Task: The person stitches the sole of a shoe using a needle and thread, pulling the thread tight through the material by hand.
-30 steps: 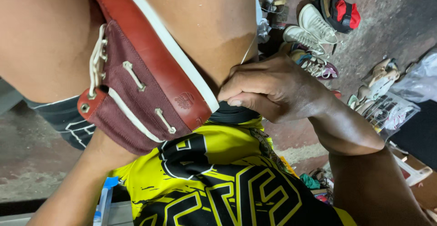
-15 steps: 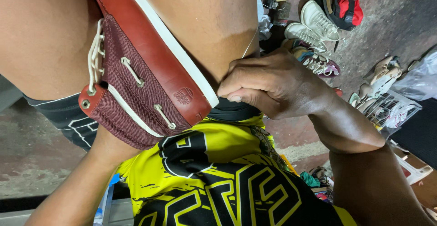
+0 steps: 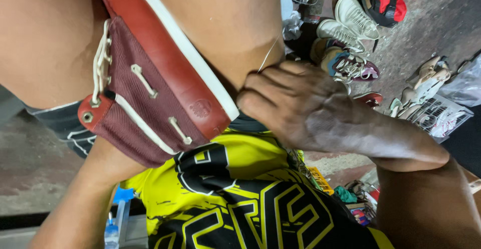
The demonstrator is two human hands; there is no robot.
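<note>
Maroon mesh boat shoe with red leather collar, white sole edge and white laces is the workpiece. Head view: it sits upside-ish, wedged between the person's bare thighs, sole edge facing the right hand. The right hand's fingers are curled tight together, knuckles against the sole edge, pinching a thin pale thread that runs up taut from the fist. The left hand isn't visible: only the left forearm shows, going up behind the shoe, so I can't tell its finger state. Judgement: this looks like hand stitching at the sole seam, mid-pull on one stitch. The next move calls for the shoe kept clamped by the legs and the thread kept in line with the seam so it doesn't cut the welt. Around it: yellow-and-black printed jersey below, a pile of worn sneakers on the concrete floor, and a blue-capped plastic bottle at bottom left.
</note>
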